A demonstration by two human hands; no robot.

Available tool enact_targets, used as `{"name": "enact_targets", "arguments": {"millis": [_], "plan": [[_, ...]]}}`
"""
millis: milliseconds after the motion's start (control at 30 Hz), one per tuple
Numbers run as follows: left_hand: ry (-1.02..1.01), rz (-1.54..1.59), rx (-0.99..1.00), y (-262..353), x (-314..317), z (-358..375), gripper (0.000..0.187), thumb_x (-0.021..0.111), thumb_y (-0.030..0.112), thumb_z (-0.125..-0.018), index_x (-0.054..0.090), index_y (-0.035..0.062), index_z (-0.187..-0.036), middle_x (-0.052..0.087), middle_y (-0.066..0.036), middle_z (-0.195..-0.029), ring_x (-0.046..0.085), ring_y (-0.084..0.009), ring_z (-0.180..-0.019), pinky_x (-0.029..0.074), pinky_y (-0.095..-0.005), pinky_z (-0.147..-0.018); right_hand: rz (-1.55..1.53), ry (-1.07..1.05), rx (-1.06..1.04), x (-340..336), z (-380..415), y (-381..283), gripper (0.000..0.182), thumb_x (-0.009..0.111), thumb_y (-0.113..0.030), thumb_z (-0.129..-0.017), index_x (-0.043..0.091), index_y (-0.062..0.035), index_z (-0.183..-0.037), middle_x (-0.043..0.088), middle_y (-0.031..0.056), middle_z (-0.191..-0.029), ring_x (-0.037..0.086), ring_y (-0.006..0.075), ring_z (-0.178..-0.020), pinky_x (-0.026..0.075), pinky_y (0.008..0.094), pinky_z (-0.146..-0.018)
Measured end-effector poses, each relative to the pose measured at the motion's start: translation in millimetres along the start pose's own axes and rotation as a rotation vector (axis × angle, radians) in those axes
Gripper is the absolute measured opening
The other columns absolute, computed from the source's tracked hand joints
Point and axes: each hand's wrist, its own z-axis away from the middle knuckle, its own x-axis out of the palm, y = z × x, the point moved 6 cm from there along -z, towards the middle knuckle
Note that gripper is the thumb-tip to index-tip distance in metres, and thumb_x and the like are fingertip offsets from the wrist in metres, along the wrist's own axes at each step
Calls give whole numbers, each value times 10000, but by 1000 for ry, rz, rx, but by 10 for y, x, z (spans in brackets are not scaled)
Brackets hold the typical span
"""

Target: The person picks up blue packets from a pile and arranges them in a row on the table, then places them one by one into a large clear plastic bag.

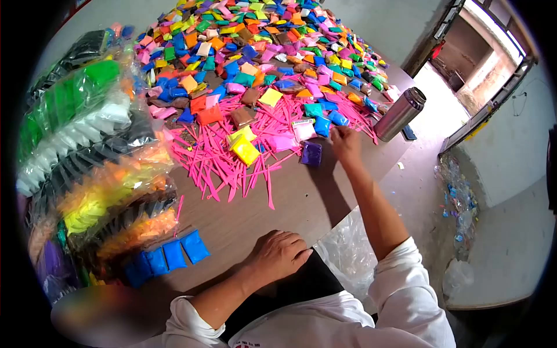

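Observation:
My right hand (346,145) reaches forward over the brown table (290,203), fingers curled at the edge of a heap of small coloured clay packets (261,52). It touches the packets near a blue one (322,125); a purple packet (311,153) lies just left of it. Whether it grips anything I cannot tell. My left hand (279,254) rests palm-down on the table's near edge, fingers curled, holding nothing. Pink plastic sticks (226,156) lie scattered between the heap and my hands, with yellow packets (243,146) on top.
Large clear bags of sorted packets (87,151) are stacked along the left. A row of blue packets (168,255) lies near them. A steel flask (400,113) stands at the table's right edge. A clear plastic bag (348,249) hangs by my lap.

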Motion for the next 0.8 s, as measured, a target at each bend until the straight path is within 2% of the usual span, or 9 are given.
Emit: {"name": "enact_targets", "arguments": {"millis": [67,167,267,367,500,567,667,700,800], "plan": [[32,26,19,30,-18,24,167,702,182,-856,636,44,-789,630,-100,-811,619,-318,-802,477,-417,-767,-124,-235,273,127,-143,300,341,733,-325,-878,718,15,-863,703,61,-718,654,210,-667,494,368,-633],[4,28,3,-2,-10,5,174,706,176,-853,628,41,-776,625,-99,-803,615,-315,-789,477,-409,-756,-118,-323,460,332,-167,385,392,773,-360,-839,714,24,-889,704,95,-758,663,214,-720,504,366,-668],[35,33,6,-12,-15,-41,179,711,171,-851,622,40,-769,623,-101,-803,611,-311,-778,478,-408,-753,22,-274,357,443,-268,366,426,804,-379,-807,712,17,-934,714,123,-827,675,226,-769,508,357,-701],[22,28,-5,-2,-28,-35,179,712,164,-850,619,38,-765,622,-104,-802,610,-309,-770,482,-410,-747,-37,-278,349,468,-224,334,456,832,-385,-774,709,11,-966,723,144,-906,683,228,-819,512,341,-737],[14,18,1,-3,-19,-30,181,708,163,-855,616,37,-763,625,-103,-806,612,-313,-767,486,-416,-739,3,-225,205,491,-163,352,431,833,-335,-783,695,5,-1009,717,114,-912,672,206,-821,515,329,-752],[53,29,24,-21,-17,-19,178,705,161,-857,615,37,-767,628,-101,-795,617,-321,-762,486,-419,-723,-497,-237,244,556,-110,430,378,811,-282,-818,674,-6,-1037,688,59,-871,649,177,-802,516,301,-742],[63,59,14,-35,-47,-39,203,691,184,-878,607,33,-770,622,-111,-776,620,-333,-762,486,-425,-718,-724,-168,318,272,49,108,326,789,-241,-848,649,-28,-1052,632,3,-825,596,126,-729,483,255,-663],[68,66,12,-18,-77,-52,203,691,184,-878,607,33,-770,622,-111,-776,620,-333,-762,486,-425,-718,-718,-174,317,102,121,8,326,789,-241,-848,649,-28,-1052,632,3,-825,596,126,-729,483,255,-663],[23,128,-131,-51,-168,-64,280,613,259,-951,590,18,-811,603,-148,-771,613,-359,-774,485,-430,-718,-606,-426,438,-243,519,-278,261,752,-295,-887,675,-58,-964,612,-10,-802,542,78,-684,427,248,-616]]}}
